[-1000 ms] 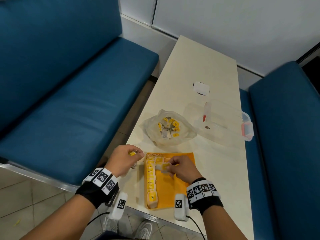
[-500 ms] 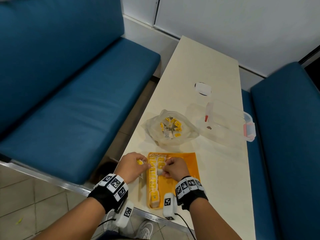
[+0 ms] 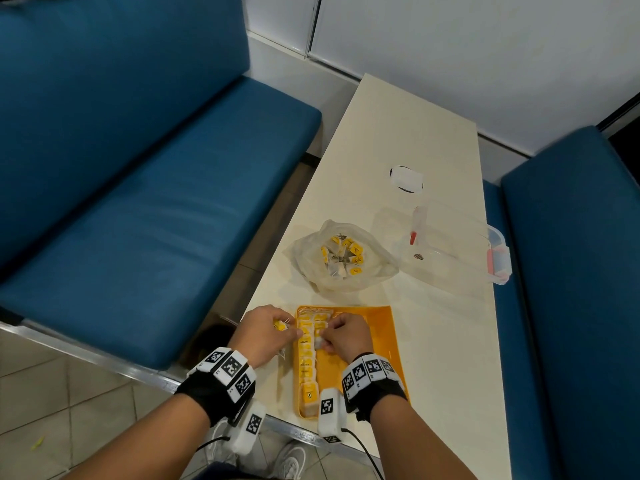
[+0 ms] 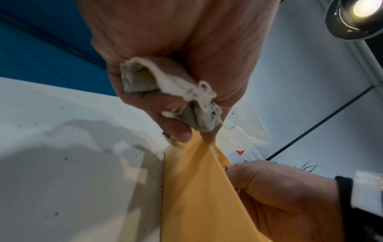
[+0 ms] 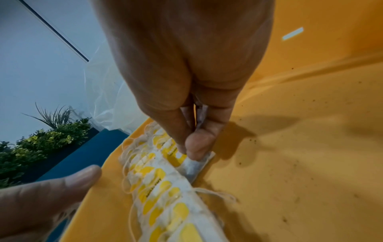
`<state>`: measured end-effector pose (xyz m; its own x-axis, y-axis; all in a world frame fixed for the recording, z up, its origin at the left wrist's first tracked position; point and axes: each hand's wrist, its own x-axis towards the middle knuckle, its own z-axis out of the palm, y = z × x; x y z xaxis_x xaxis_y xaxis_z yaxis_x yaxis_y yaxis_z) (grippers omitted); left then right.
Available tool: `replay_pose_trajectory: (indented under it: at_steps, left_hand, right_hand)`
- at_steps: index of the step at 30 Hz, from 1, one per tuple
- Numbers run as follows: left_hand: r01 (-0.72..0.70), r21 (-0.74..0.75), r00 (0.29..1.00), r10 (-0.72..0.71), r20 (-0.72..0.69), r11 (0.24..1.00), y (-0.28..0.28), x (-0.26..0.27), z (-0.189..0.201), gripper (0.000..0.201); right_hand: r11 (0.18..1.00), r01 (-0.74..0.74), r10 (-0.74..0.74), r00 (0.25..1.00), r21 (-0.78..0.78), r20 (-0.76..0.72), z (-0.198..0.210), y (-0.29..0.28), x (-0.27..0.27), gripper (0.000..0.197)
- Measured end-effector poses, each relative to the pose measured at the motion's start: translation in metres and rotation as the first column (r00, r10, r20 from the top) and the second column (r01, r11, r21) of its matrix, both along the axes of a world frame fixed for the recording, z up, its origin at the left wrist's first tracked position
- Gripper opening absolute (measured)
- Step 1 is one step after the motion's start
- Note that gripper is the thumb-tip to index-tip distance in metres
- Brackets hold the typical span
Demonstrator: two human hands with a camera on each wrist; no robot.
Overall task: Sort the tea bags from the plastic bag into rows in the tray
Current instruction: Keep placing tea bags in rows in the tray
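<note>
An orange tray lies at the table's near edge, with a row of yellow-tagged tea bags along its left side. My right hand pinches one tea bag by its top and holds it down on the tray floor beside that row. My left hand sits at the tray's left rim, fingers curled round a bunch of tea bags. A clear plastic bag with more tea bags lies open beyond the tray.
A clear lidded plastic box stands right of the plastic bag, and a white paper disc lies farther back. Blue benches flank the narrow white table. The tray's right half is bare.
My right hand has moved up the tray toward its far end and lowered its tea bag beside the row. My left hand has shifted right to the tray's left rim.
</note>
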<state>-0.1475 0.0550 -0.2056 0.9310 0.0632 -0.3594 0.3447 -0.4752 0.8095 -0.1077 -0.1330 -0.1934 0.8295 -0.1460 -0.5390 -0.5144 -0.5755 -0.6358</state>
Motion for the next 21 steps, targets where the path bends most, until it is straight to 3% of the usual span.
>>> replay_pose_trajectory:
  at_steps: [4, 7, 10, 14, 17, 21]
  left_hand:
    - [-0.036, 0.036, 0.998, 0.034, 0.061, 0.999, 0.01, -0.003, 0.015, 0.006]
    - [-0.051, -0.045, 0.991, 0.056, 0.121, 0.998, 0.019, -0.006, 0.031, 0.018]
    - [0.038, -0.203, 0.988, -0.007, 0.153, 0.979, 0.02, -0.007, 0.052, 0.038]
    - [0.186, -0.361, 0.979, -0.141, 0.146, 0.914, 0.011, -0.003, 0.074, 0.06]
    - [0.238, -0.425, 0.97, -0.192, 0.147, 0.873, 0.006, 0.0, 0.079, 0.063]
    - [0.226, -0.465, 0.973, -0.179, 0.144, 0.856, 0.006, 0.003, 0.075, 0.06]
  right_hand:
    - [0.999, 0.003, 0.001, 0.996, -0.052, 0.091, 0.006, -0.006, -0.002, 0.016]
    - [0.998, -0.066, 0.068, 0.967, -0.013, 0.245, 0.024, -0.01, -0.003, 0.011]
    - [0.977, -0.179, 0.124, 0.921, 0.119, 0.369, 0.055, -0.003, -0.001, 0.02]
    - [0.899, -0.291, 0.186, 0.93, 0.328, 0.316, 0.078, 0.003, 0.006, 0.022]
    - [0.83, -0.351, 0.264, 0.932, 0.433, 0.249, 0.083, 0.003, 0.002, 0.02]
    - [0.767, -0.312, 0.259, 0.95, 0.56, 0.175, 0.082, 0.001, -0.004, 0.025]
